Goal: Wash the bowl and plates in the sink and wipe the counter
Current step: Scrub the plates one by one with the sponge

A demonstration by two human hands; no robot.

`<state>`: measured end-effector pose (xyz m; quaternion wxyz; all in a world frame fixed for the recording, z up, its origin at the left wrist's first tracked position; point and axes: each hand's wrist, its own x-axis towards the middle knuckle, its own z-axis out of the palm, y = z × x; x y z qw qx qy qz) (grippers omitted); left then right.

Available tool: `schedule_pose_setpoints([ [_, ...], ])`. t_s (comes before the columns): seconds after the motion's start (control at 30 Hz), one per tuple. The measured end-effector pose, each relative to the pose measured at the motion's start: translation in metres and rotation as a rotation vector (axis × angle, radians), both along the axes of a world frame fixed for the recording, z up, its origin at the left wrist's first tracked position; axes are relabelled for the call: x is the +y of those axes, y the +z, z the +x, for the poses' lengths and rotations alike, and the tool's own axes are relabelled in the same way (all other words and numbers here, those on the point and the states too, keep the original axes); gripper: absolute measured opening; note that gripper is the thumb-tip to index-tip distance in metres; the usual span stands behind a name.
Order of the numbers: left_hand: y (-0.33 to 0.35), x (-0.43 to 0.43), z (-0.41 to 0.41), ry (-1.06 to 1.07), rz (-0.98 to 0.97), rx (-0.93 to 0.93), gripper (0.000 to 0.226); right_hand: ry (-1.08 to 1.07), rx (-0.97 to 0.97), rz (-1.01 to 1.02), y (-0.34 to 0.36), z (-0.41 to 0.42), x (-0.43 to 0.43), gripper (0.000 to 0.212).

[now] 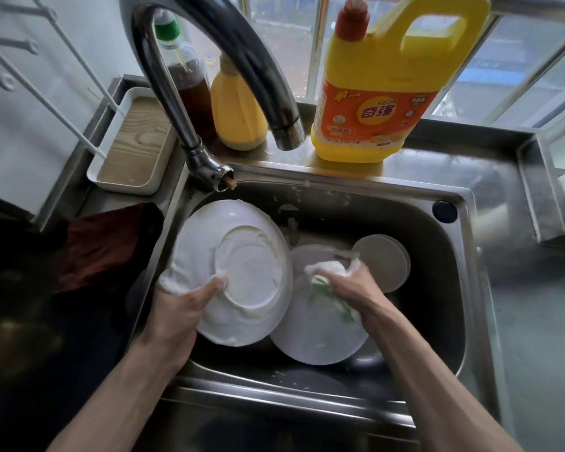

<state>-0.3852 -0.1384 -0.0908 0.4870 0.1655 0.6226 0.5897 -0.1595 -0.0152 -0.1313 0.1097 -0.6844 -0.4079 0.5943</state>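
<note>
Head view: the left hand point(180, 308) tilts a white glazed bowl point(252, 272) underside up over the steel sink point(388, 187), thumb pressed at its raised foot ring, fingers wrapped behind the rim; the right hand point(349, 282) has its fingers clamped round a foamy scouring pad point(331, 267) above a flat round plate point(317, 331); smaller plates point(385, 259) lie stacked beyond. Hazard: foam slicks the glaze; the one-handed hold could slip, and the bowl could chip on the plate below.

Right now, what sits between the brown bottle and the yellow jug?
A small yellow bottle, with the tap's spout crossing in front, in the head view.
</note>
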Motion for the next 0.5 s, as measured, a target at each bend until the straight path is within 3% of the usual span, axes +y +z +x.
schedule_pose_setpoints([
  [0.07, 0.002, 0.000, -0.001, -0.003, 0.000, -0.002, 0.051, -0.070, 0.175, -0.077, 0.000, 0.009, -0.001, 0.070],
  [0.1, 0.003, 0.001, -0.001, -0.005, 0.004, -0.006, 0.051, -0.181, 0.288, -0.086, -0.002, 0.011, -0.002, 0.068],
  [0.17, 0.003, 0.002, 0.000, -0.009, 0.007, -0.004, 0.052, -0.425, 0.423, -0.145, -0.010, 0.013, 0.001, 0.043],
  [0.2, 0.003, 0.002, 0.001, -0.011, 0.007, -0.002, 0.052, -0.466, 0.390, -0.176, -0.013, 0.013, 0.004, 0.038],
  [0.37, 0.003, 0.004, 0.005, -0.008, 0.007, 0.014, 0.052, -0.278, 0.151, -0.138, -0.015, 0.011, 0.009, 0.050],
  [0.5, 0.003, 0.004, 0.004, -0.007, -0.001, 0.013, 0.051, -0.185, 0.314, -0.174, -0.003, 0.014, 0.010, 0.045],
])
